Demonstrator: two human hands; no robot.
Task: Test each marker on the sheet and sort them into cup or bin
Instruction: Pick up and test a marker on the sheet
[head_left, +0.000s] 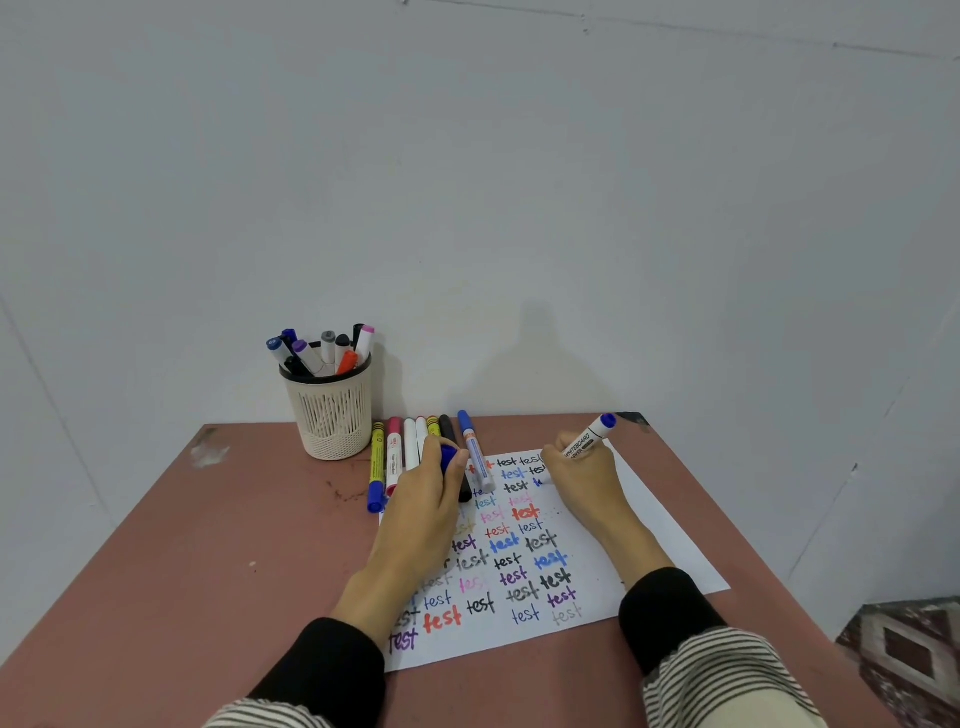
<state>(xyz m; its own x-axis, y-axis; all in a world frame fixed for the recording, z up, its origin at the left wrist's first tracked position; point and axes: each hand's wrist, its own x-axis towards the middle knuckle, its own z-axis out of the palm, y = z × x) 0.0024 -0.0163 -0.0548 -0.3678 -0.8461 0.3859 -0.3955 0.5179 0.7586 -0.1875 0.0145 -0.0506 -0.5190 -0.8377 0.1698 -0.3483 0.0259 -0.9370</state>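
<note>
"test" repeated, many colours, on sheet (644, 525); "WHITEBOARD" on blue marker (589, 439) barrel

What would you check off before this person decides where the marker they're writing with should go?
1. Blue whiteboard marker gripped in right hand: ok.
2. Its blue cap kept in left hand: ok.
3. Tip on the sheet: cannot tell, the hand hides it.
4. Fresh blue mark under the hand readable: cannot tell, partly hidden.
5. Cup within reach, with room: ok, though crowded.
6. Bin in view: not ok, none visible.
</note>
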